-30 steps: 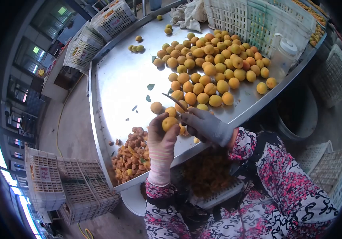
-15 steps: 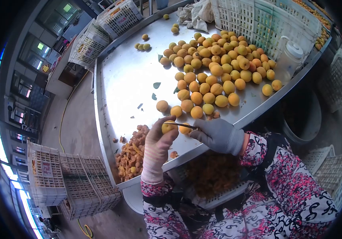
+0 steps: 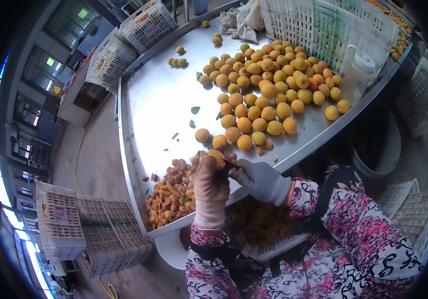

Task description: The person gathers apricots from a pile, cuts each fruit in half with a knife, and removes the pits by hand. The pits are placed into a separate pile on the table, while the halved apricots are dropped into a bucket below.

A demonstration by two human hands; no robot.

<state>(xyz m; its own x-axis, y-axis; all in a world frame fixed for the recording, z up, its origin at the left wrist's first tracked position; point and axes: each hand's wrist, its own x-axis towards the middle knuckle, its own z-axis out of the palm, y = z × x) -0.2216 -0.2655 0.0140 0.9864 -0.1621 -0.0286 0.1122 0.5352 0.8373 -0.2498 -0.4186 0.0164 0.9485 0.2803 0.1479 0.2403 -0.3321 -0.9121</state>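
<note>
Steel table (image 3: 159, 99): most of the view is filled by it. The rim is raised, probably so that fruit cannot roll off.

White crate (image 3: 333, 25): stood at 1 o'clock, touching the pile.

Pile (image 3: 269, 84) of whole apricots: spread from centre toward 1 o'clock, within reach of the hands.

Scrap heap (image 3: 171, 192) of brownish cut pieces: kept at 7 o'clock, apart from the pile, apparently to keep waste separate.

Lap crate (image 3: 261, 224): set under the table edge at 6 o'clock, seemingly to catch cut fruit.

Left hand (image 3: 210, 187), gloved: curled closed round one apricot (image 3: 217, 157), which is raised at the fingertips over the near edge.

Right hand (image 3: 264, 180), gloved: closed on a knife (image 3: 231, 164), whose blade is laid against the apricot.
</note>
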